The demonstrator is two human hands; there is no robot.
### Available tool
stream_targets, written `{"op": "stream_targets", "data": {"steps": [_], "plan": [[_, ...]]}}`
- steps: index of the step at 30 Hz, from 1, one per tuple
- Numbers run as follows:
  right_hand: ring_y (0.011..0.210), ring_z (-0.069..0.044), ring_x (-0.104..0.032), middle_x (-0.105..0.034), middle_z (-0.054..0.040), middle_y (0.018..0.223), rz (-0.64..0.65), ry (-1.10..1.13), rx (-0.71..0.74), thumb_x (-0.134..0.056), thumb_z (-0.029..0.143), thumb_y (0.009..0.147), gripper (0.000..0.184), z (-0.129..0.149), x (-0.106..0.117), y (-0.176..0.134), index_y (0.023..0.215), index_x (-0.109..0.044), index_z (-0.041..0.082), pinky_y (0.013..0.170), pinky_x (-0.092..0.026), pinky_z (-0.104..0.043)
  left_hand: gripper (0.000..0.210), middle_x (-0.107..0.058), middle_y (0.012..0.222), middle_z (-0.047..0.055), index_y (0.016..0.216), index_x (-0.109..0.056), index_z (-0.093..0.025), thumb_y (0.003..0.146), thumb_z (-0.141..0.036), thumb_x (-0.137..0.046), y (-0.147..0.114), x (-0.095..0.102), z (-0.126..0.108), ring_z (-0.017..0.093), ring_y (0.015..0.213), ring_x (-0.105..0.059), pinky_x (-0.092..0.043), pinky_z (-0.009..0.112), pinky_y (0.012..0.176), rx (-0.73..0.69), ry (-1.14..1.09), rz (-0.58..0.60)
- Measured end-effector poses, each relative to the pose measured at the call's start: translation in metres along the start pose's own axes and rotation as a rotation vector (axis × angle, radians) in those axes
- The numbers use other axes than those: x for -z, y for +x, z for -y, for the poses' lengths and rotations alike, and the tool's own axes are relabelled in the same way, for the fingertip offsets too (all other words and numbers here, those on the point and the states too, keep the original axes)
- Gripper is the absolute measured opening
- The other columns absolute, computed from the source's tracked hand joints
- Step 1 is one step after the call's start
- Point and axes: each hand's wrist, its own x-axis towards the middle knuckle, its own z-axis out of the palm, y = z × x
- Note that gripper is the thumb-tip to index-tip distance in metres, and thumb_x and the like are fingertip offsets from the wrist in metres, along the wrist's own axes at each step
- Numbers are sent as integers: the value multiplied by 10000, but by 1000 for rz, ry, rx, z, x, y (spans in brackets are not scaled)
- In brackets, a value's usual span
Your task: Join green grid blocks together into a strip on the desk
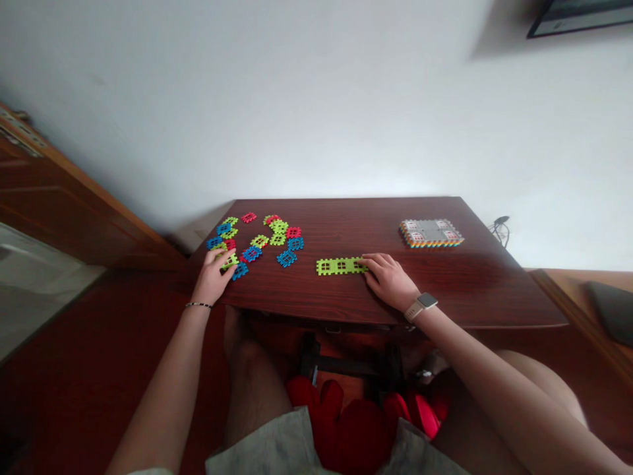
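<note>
At the left end of the table, my left hand (211, 278) has its thumb and fingers closed about a lime-green window tile (230, 260) with notched edges. Around it lie loose blue, red and green interlocking tiles, among them a blue tile (240, 270) just beside the thumb. Near the table's front middle, a strip of joined lime-green window tiles (341, 266) lies flat. My right hand (390, 280) grips the strip's right end, fingers over the top and thumb along the near edge, covering part of the last tile.
On the right of the dark wooden table (341, 300) sits a flat rectangular assembly (431, 232), grey on top with coloured layered sides. A white wall rises behind the table. Black cables (500, 227) hang at its right, and a wooden door (74, 198) stands at the left.
</note>
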Motion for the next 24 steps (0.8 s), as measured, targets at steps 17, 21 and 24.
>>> {"op": "stream_targets", "data": {"steps": [17,21,24], "plan": [[1352,-352,-603,-706,-128,1451,5,-8,-4,-534,243,1084,367,2,2,0,1417,-687,256,1135,-542,-580,473,-592,1348,127,1444,-719,-244,1021,-382,-558,-3,2,-10,326,1309,-648,-512,505,1235,-31,24,29],[1356,-350,-605,-704,-131,1457,5,-12,-5,-535,239,1085,369,3,3,0,1421,-688,251,1136,-543,-572,475,-628,1320,133,1450,-705,-219,1028,-376,-556,-4,2,-11,328,1264,-668,-522,513,1217,-32,15,17],[1357,-352,-606,-706,-134,1457,7,-13,-8,-540,240,1084,372,4,3,0,1424,-690,252,1136,-543,-577,510,-605,1355,147,1501,-656,-203,1016,-343,-584,-5,3,-11,330,1286,-660,-519,512,1220,-30,32,-4]]}}
